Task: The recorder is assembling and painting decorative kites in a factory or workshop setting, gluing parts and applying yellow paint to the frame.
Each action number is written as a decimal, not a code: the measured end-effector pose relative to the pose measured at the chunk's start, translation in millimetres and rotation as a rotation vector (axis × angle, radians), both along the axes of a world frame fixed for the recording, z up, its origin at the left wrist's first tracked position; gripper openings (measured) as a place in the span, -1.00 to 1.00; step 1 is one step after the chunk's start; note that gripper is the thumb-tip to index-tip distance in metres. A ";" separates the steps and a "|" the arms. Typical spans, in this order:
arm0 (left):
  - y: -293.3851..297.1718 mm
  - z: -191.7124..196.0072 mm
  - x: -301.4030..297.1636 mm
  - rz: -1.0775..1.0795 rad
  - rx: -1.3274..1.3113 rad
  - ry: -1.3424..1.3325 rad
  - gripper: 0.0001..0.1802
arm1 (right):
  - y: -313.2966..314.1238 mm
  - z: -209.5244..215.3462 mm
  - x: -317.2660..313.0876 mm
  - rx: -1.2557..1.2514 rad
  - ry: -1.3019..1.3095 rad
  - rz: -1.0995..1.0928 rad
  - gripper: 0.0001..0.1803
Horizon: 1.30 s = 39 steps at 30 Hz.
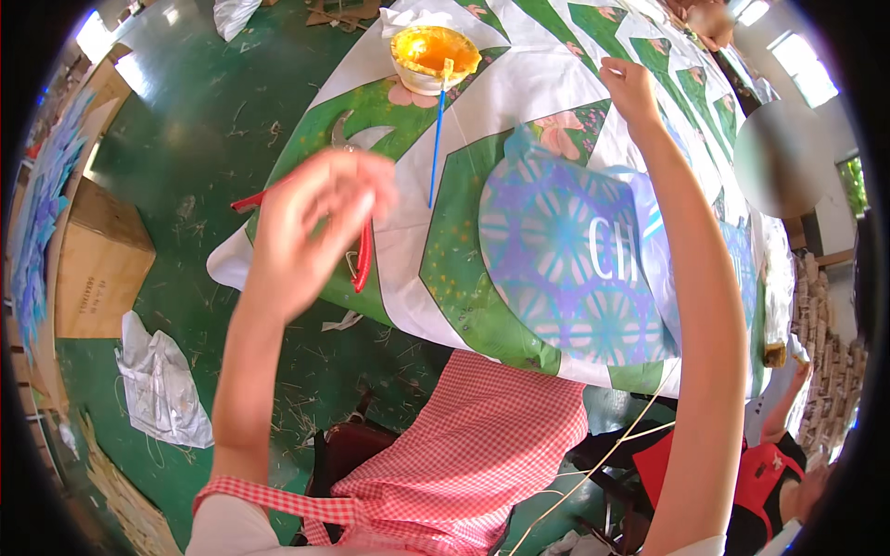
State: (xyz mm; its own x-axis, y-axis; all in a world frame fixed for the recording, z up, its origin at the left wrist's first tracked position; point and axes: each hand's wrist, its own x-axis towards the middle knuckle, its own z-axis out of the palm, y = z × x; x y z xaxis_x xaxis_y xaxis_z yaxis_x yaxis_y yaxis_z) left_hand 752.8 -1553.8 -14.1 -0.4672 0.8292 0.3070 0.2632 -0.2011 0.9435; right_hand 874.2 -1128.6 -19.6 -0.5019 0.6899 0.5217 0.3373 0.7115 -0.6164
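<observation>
My left hand (pixel 311 227) is raised in front of the camera, blurred, fingers curled; I cannot see anything in it. It hovers over the table's left edge, above red-handled pliers (pixel 362 259) lying there. My right hand (pixel 630 85) reaches far across the table, its fingers closed on the patterned cloth. In front of me lies a flat fan-shaped piece (pixel 570 264) printed with purple and teal hexagons. A white bowl of yellow paste (pixel 434 56) stands at the far side, with a blue-handled brush (pixel 438 139) leaning out of it.
The table (pixel 464 241) is covered with green and white flowered cloth. A cardboard box (pixel 97 264) and crumpled white plastic (pixel 162 389) lie on the green floor at left. A red checked apron (pixel 482 445) covers my lap. Another person in red (pixel 779 463) sits at lower right.
</observation>
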 end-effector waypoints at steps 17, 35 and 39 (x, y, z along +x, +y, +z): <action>82.4 -9.0 -96.4 0.100 0.022 0.309 -0.50 | -117.6 54.4 -10.5 0.074 -0.288 0.053 -0.54; 166.1 -41.3 -131.1 -0.125 -0.142 0.062 0.17 | -204.7 -7.6 -29.7 0.859 -0.226 0.476 -0.88; 170.2 -46.0 -134.4 -0.093 -0.028 0.282 0.20 | -196.6 5.6 -38.7 -0.038 0.232 0.331 -0.84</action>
State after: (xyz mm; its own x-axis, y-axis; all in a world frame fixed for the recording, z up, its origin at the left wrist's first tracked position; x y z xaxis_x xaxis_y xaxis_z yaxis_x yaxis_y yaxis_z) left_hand 618.4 -1383.6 -60.1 -0.2878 0.8746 0.3901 0.4975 -0.2116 0.8413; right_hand 835.5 -1325.2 -14.0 -0.5720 0.5314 0.6248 -0.0576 0.7339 -0.6768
